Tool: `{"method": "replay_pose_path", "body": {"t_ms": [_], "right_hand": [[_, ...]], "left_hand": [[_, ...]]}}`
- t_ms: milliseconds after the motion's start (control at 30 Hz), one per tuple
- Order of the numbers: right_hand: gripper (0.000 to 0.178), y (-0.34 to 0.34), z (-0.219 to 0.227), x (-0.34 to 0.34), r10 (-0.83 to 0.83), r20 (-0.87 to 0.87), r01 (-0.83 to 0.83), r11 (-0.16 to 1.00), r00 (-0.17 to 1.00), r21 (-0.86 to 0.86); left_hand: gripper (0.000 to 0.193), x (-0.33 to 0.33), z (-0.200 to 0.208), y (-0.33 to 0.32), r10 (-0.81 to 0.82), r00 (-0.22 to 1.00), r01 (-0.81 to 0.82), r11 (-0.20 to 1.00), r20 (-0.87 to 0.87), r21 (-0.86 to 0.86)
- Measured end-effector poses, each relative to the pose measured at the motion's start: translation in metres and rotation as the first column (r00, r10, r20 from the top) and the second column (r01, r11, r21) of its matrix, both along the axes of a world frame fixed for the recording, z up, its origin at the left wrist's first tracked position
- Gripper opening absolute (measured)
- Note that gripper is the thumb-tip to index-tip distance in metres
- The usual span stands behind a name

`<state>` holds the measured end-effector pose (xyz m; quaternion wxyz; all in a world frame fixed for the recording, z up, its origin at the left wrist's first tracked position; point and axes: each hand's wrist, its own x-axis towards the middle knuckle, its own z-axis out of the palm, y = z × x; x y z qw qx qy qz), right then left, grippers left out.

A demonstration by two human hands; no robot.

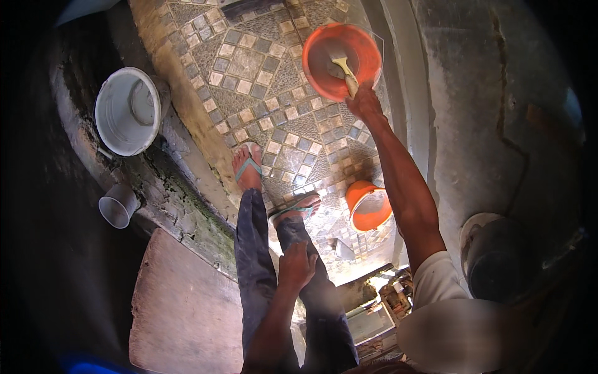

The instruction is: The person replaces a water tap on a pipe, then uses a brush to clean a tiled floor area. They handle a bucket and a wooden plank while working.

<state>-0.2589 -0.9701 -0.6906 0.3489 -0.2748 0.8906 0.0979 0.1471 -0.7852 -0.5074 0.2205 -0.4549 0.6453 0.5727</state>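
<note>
My right arm reaches out to the orange bucket (317,78) at the upper right. At the bucket's near rim, my right hand (363,101) is closed around the handle of a paintbrush (342,63). The brush has a pale yellow handle and points down into the bucket, over greyish contents. My left hand (296,267) rests on my dark trouser leg near the knee. Its fingers look loosely curled, and I see nothing in them.
A smaller orange pail (364,219) stands on the patterned tile floor (240,65). A white bucket (107,118) and a clear plastic cup (114,212) lie on the rough ledge at left. At right, a dark bucket (498,268) is near the grey wall (473,124).
</note>
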Motion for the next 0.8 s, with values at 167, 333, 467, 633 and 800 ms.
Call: {"method": "replay_pose_path", "body": {"t_ms": [167, 333, 467, 633, 800], "right_hand": [[0.047, -0.023, 0.03, -0.001, -0.287, 0.29, 0.334, 0.934, 0.913, -0.126], [0.034, 0.015, 0.098, 0.007, -0.549, 0.796, 0.863, 0.501, 0.256, 0.068], [0.022, 0.039, 0.112, 0.044, -0.483, 0.87, 0.95, 0.305, 0.094, 0.067], [0.035, 0.058, 0.072, 0.058, -0.507, 0.82, 0.928, 0.365, 0.266, -0.075], [0.04, 0.081, 0.06, 0.066, -0.419, 0.834, 0.87, 0.474, 0.36, -0.137]], "left_hand": [[0.05, 0.002, -0.004, -0.005, -0.036, 0.999, 0.036, 0.999, 0.005, -0.025], [0.047, -0.007, -0.005, -0.021, -0.118, 0.993, 0.118, 0.992, 0.014, -0.05], [0.047, -0.019, -0.001, -0.043, -0.23, 0.973, 0.23, 0.97, 0.011, -0.082], [0.05, -0.06, 0.015, -0.089, -0.322, 0.947, 0.309, 0.913, -0.002, -0.267], [0.044, -0.091, 0.026, -0.096, -0.405, 0.914, 0.364, 0.849, -0.029, -0.384]]}}
